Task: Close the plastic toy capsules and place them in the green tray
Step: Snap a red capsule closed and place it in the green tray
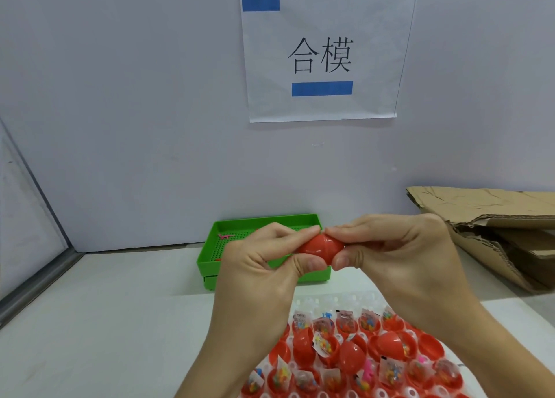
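Now our left hand (264, 259) and right hand (390, 247) pinch the smooth red egg-shaped plastic capsule (319, 246) by its two ends, held above the perforated green plastic tray (210, 256) on the white counter (105, 322). We judge it light, stiff and slippery, so pressing the ends together suits it best.

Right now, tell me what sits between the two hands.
In the head view, a red capsule sits between the left hand and right hand, pinched at both ends, above the green tray.
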Tool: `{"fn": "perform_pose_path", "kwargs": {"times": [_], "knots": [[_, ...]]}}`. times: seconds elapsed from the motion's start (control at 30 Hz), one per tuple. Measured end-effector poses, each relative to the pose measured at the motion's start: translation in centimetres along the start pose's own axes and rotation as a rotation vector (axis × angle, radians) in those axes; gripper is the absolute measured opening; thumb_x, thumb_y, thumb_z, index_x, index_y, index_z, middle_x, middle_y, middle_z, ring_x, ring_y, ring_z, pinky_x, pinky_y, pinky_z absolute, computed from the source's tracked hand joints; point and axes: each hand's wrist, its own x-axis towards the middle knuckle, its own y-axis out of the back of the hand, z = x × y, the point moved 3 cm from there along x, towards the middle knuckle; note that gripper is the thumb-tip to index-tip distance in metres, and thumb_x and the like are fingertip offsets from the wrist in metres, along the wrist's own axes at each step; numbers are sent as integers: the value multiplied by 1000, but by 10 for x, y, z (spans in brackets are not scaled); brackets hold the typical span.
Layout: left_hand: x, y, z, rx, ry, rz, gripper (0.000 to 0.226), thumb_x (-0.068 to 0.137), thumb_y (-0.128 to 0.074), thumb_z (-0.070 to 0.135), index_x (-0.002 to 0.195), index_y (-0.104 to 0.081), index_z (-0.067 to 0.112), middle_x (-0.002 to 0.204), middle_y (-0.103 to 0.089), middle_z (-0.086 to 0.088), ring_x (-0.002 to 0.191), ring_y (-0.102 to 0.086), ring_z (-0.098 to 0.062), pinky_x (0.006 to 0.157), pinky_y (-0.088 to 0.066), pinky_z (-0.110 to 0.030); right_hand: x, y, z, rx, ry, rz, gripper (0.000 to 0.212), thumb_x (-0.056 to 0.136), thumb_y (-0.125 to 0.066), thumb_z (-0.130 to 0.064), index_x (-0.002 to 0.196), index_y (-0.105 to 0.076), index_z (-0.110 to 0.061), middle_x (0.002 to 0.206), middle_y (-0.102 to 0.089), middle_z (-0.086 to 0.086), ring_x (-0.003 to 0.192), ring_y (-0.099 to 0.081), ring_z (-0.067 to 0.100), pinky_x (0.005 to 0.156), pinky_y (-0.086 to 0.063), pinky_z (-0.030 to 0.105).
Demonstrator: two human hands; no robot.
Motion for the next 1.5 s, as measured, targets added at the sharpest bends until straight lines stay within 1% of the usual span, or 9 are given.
{"fn": "perform_pose_path", "kwargs": {"times": [0.1, 0.27, 0.47, 0.6, 0.7, 0.93, 1.2, 1.37, 1.5], "knots": [[-1, -1, 0, 44, -28, 27, 34, 69, -78, -2, 89, -79, 25, 78, -72, 6, 80, -67, -4, 72, -52, -12, 0, -1, 0, 18, 15, 20, 23, 67, -77, -7, 84, -80, -22, 71, -76, -1, 70, -74, 16, 71, -59, 24], [-3, -2, 4, 48, -51, 76, 25, 68, -71, 20, 90, -78, 28, 78, -70, 7, 80, -66, -6, 73, -52, -13, -3, -7, 3, 18, -1, 67, 21, 69, -76, -8, 85, -79, -21, 73, -77, 0, 71, -75, 17, 73, -60, 26], [-2, 1, 12, 83, -53, -68, 25, 80, -68, 30, 103, -75, 28, 90, -69, 9, 90, -67, -10, 71, -55, -15, 1, -4, -5, 145, -108, 24, 30, 60, -78, -18, 88, -80, -28, 80, -78, -5, 76, -76, 11, 70, -57, 15], [0, 6, 12, 35, -49, -111, 35, 78, -71, 25, 113, -72, 24, 95, -69, 7, 95, -68, -12, 76, -54, -13, 1, -5, -5, 185, -158, 17, 29, 55, -81, -23, 83, -77, -19, 81, -78, 2, 76, -76, 17, 69, -58, 18], [1, 9, 11, -19, -51, -149, 35, 75, -76, 23, 111, -74, 20, 98, -69, 2, 99, -69, -18, 79, -57, -19, 1, -5, -4, 203, -183, 20, 33, 52, -81, -29, 81, -79, -14, 81, -78, 4, 76, -76, 17, 69, -57, 18], [1, 11, 8, 80, -38, -123, 30, 71, -75, 34, 101, -74, 30, 95, -71, 12, 96, -68, -9, 77, -56, -15, -1, -10, -5, 202, -196, -32, 28, 61, -76, -37, 88, -80, -33, 83, -79, -4, 70, -73, 6, 65, -55, 14], [1, 7, 11, 76, -29, -76, 28, 60, -78, 30, 88, -77, 35, 80, -72, 7, 76, -69, -4, 64, -54, -10, -1, -9, -2, 116, -202, 51, 14, 58, -76, -27, 71, -79, -24, 69, -76, -1, 59, -71, 9, 58, -54, 14], [-2, 2, 6, 159, -55, -15, 32, 66, -85, 16, 84, -76, 40, 77, -69, 4, 73, -67, -9, 65, -57, -20, -1, -9, -1, 30, -202, 57, 9, 64, -79, -17, 71, -78, -22, 69, -76, -3, 66, -73, 10, 64, -57, 17], [-4, -1, 4, 210, -85, 24, 34, 67, -86, 8, 78, -78, 39, 75, -66, 5, 72, -66, -11, 64, -56, -23, -1, -8, 0, -41, -172, 65, 28, 68, -82, -2, 73, -79, -29, 69, -76, -7, 66, -73, 9, 66, -57, 18]]}}
